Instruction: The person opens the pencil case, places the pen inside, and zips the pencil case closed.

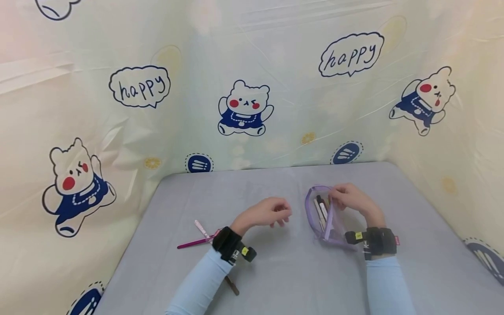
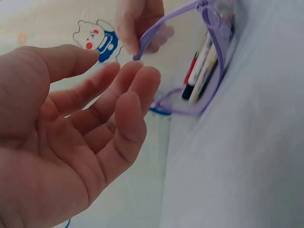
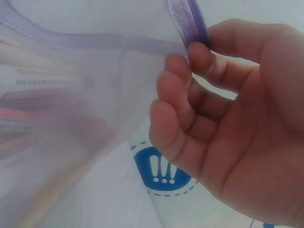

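Note:
A see-through mesh pencil pouch with purple zipper trim (image 1: pixel 309 210) lies on the right part of the table, its mouth spread apart. My right hand (image 1: pixel 354 199) pinches the far right edge of that mouth; the right wrist view shows the zipper tape (image 3: pixel 184 21) between thumb and forefinger. Several pens (image 1: pixel 321 212) lie inside, among them white, black and red ones in the left wrist view. To the left of the pouch hovers my left hand (image 1: pixel 264 213), holding nothing, its fingers loosely bent and thumb apart from them.
Left of my left wrist, a magenta pen (image 1: pixel 194 243) and a pale pink patterned pen (image 1: pixel 201 227) lie crossing on the grey table (image 1: pixel 291 280). A dark brown pen (image 1: pixel 232 286) sticks out from under the left forearm. A printed curtain (image 1: pixel 291 109) surrounds the table's back and sides.

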`<state>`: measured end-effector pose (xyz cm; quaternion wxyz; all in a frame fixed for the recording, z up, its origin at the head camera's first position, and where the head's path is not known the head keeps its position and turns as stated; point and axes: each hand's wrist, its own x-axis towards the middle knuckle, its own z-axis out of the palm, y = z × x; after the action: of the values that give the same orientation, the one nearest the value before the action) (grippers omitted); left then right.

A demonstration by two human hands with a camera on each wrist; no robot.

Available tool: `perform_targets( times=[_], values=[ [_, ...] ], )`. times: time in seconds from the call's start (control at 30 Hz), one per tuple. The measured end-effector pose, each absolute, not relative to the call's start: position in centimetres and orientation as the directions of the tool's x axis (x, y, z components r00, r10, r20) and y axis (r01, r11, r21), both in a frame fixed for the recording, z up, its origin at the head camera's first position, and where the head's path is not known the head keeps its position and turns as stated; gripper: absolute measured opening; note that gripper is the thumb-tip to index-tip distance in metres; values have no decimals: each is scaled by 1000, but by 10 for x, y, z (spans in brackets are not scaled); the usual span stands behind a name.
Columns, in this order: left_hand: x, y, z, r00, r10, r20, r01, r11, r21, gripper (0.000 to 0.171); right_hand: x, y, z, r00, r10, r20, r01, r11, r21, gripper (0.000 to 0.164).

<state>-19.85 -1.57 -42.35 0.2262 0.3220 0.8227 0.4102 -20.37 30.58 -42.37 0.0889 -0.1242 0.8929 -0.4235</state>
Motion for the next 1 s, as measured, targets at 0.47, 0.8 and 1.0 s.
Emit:
perform_targets(
  times=[0.47, 0.8, 1.0],
  values=[
    [-173, -118, -410, -742, 664, -100, 392, 549, 738, 11, -201, 302, -422, -950, -307, -62, -146, 609, -780, 27],
    [-155, -143, -411, -764, 642, -63, 454, 605, 654, 13, -181, 286, -394, -945, -321, -63, -152, 602, -784, 25],
    [-144, -152, -412, -693, 709, -130, 513, 612, 602, 11, -199, 298, -420, -954, -296, -55, -145, 612, -778, 26]
  ],
)
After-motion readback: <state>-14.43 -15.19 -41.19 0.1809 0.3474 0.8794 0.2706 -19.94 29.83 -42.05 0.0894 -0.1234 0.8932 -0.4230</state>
